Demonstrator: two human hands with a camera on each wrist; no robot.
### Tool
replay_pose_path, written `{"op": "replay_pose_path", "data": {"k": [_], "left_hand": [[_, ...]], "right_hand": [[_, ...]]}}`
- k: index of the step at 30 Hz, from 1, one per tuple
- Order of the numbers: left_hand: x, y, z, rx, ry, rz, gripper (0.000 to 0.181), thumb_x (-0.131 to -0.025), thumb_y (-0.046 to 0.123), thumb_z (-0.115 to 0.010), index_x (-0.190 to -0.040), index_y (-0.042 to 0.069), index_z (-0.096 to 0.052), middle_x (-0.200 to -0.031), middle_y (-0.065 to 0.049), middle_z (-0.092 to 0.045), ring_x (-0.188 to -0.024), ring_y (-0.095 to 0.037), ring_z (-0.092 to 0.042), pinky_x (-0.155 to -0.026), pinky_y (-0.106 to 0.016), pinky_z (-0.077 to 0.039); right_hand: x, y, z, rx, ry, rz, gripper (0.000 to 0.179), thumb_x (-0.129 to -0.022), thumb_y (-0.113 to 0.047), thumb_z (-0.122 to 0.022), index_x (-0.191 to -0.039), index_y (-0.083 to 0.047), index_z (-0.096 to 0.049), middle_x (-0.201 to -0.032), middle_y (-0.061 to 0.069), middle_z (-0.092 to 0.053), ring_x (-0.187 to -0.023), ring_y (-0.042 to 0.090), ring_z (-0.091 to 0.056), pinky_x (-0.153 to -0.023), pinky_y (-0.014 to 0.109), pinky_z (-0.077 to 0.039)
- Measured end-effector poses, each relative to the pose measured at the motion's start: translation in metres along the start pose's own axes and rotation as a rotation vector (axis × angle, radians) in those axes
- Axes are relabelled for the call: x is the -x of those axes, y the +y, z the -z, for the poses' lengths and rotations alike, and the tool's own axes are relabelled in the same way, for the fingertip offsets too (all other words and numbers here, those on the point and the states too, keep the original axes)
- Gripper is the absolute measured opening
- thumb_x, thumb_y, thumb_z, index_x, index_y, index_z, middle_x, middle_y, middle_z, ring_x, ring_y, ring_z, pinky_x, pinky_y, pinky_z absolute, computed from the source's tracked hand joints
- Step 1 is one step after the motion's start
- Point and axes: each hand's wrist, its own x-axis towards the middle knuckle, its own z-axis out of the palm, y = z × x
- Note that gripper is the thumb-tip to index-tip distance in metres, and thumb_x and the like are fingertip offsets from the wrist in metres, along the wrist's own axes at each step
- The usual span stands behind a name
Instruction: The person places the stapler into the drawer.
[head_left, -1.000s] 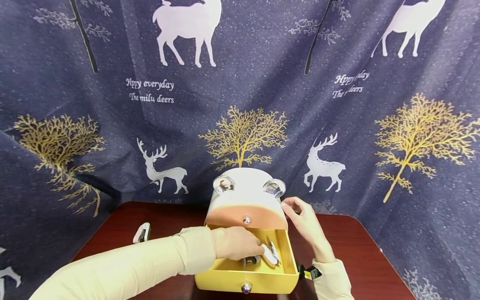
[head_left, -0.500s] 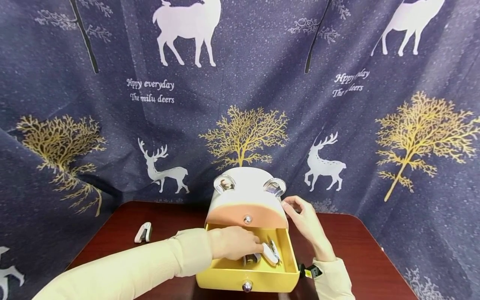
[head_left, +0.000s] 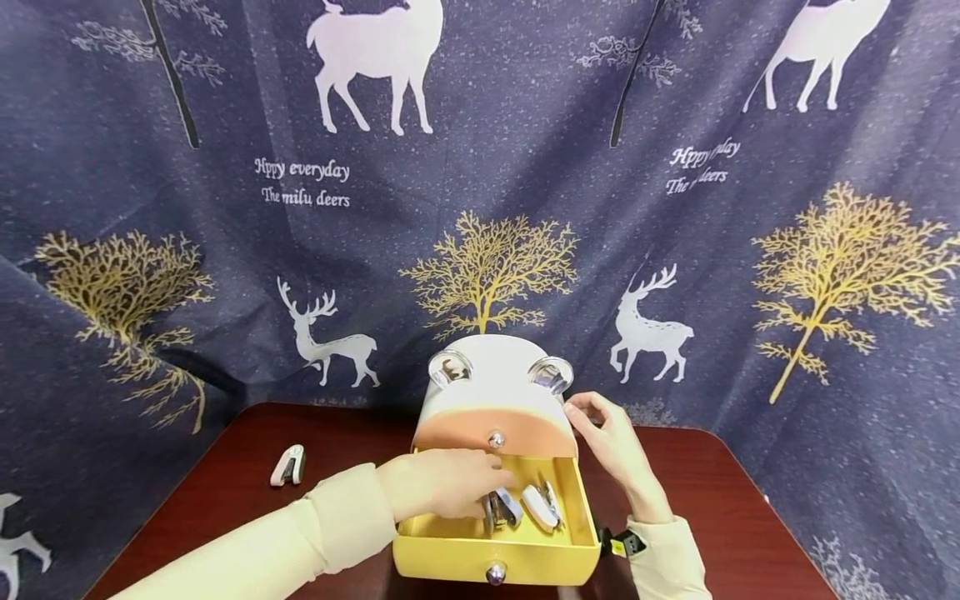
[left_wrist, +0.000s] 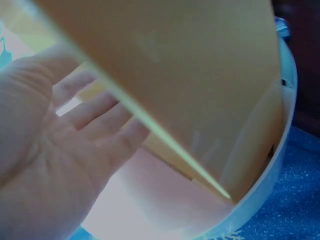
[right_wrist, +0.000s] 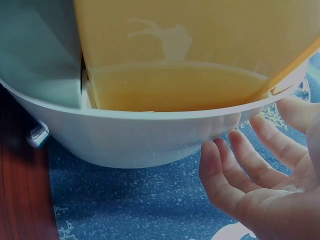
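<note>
In the head view, my left hand (head_left: 450,483) hovers over the left part of a pulled-out yellow drawer (head_left: 495,562), its fingers loosely extended and holding nothing. Just past its fingertips a grey-blue stapler (head_left: 510,506) lies in the drawer, its far end partly covered by the hand. Beside it lies a white stapler (head_left: 538,507). The left wrist view has the left hand (left_wrist: 65,135) crossing the drawer's edge. My right hand (right_wrist: 260,185), fingers softly bent, rests its fingertips at the side of the white drawer box (head_left: 487,379).
Another white stapler (head_left: 288,465) stands on the dark red table (head_left: 720,500), left of the box. The box has an orange upper drawer (head_left: 465,429), pushed in, and two shiny round eyes. A patterned dark blue cloth (head_left: 480,167) hangs behind.
My left hand has let go of the grey-blue stapler and drawn back left, uncovering more of it in the drawer. My right hand stays at the box's side.
</note>
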Motion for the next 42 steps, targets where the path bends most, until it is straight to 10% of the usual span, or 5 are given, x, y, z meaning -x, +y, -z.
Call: {"op": "replay_pose_path", "data": {"k": [15, 22, 33, 42], "left_hand": [[0.041, -0.022, 0.013, 0.414, 0.201, 0.065, 0.043, -0.094, 0.024, -0.066, -0.134, 0.012, -0.057, -0.137, 0.003, -0.055, -0.128, -0.014, -0.047, -0.106, -0.032, -0.034], [0.071, -0.027, 0.011, 0.649, 0.279, 0.205, 0.049, -0.097, 0.045, -0.056, -0.136, 0.015, -0.057, -0.134, 0.008, -0.056, -0.125, -0.011, -0.050, -0.102, -0.036, -0.040], [0.110, -0.035, -0.015, 0.776, 0.428, 0.338, 0.046, -0.096, 0.044, -0.059, -0.131, 0.013, -0.060, -0.127, 0.001, -0.062, -0.113, -0.019, -0.060, -0.092, -0.040, -0.048], [0.137, -0.046, -0.045, 0.742, 0.479, 0.591, 0.044, -0.092, 0.044, -0.066, -0.125, 0.015, -0.063, -0.122, 0.003, -0.063, -0.105, -0.017, -0.064, -0.087, -0.036, -0.051]], "right_hand": [[0.000, 0.001, 0.001, -0.002, -0.001, 0.018, 0.019, -0.096, -0.025, -0.064, -0.105, -0.009, -0.068, -0.089, 0.001, -0.067, -0.083, 0.015, -0.063, -0.076, 0.030, -0.048], [0.000, 0.000, 0.000, -0.012, 0.002, 0.019, 0.018, -0.096, -0.024, -0.064, -0.104, -0.008, -0.069, -0.088, 0.002, -0.068, -0.083, 0.015, -0.063, -0.075, 0.029, -0.049], [0.002, -0.003, 0.001, -0.046, -0.002, 0.005, 0.018, -0.096, -0.021, -0.063, -0.104, -0.006, -0.067, -0.089, 0.005, -0.067, -0.083, 0.019, -0.063, -0.073, 0.029, -0.051], [0.001, 0.004, 0.000, -0.074, -0.006, 0.013, 0.018, -0.096, -0.022, -0.064, -0.104, -0.007, -0.068, -0.088, 0.005, -0.067, -0.080, 0.021, -0.064, -0.071, 0.033, -0.054]]}}
